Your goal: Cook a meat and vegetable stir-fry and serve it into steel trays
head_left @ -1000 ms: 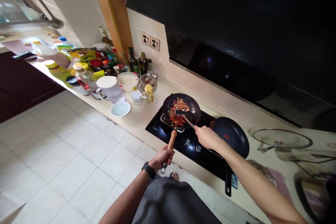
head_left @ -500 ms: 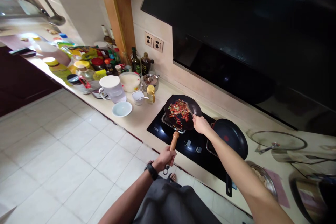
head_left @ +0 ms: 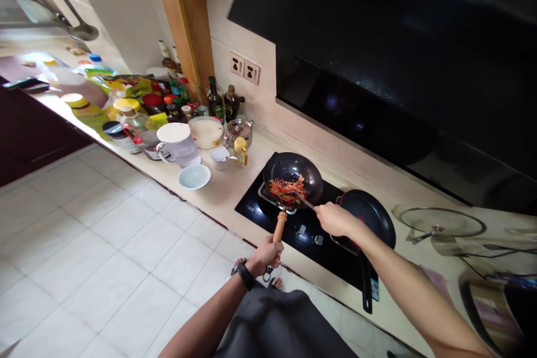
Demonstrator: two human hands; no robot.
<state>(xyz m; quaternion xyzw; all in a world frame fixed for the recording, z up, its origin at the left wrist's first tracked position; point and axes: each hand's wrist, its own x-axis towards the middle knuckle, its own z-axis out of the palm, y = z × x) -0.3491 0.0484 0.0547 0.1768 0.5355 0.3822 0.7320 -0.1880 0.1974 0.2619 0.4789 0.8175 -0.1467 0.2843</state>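
A dark wok [head_left: 308,170] sits on the left burner of the black cooktop [head_left: 312,260]. My left hand [head_left: 268,251] is wrapped round its wooden handle [head_left: 280,227]. Inside the wok, thin red and green strips of food [head_left: 285,189] lie gathered toward the handle side. My right hand [head_left: 333,218] is closed on a spatula [head_left: 307,201], whose end reaches into the food; its grip is hidden in the fist. Under my right forearm, a second dark pan [head_left: 373,215] stands on the right burner with its black handle toward me.
Left of the cooktop stand a pale bowl [head_left: 194,177], a small white dish [head_left: 220,156] with a spoon, a water pitcher [head_left: 178,144] and several bottles and jars. A glass lid [head_left: 444,221] lies to the right. The black range hood [head_left: 356,56] slopes overhead.
My right hand has moved right and toward me with the spatula. The food has shifted from the wok's middle and far side toward the handle side. My left hand stays on the handle.
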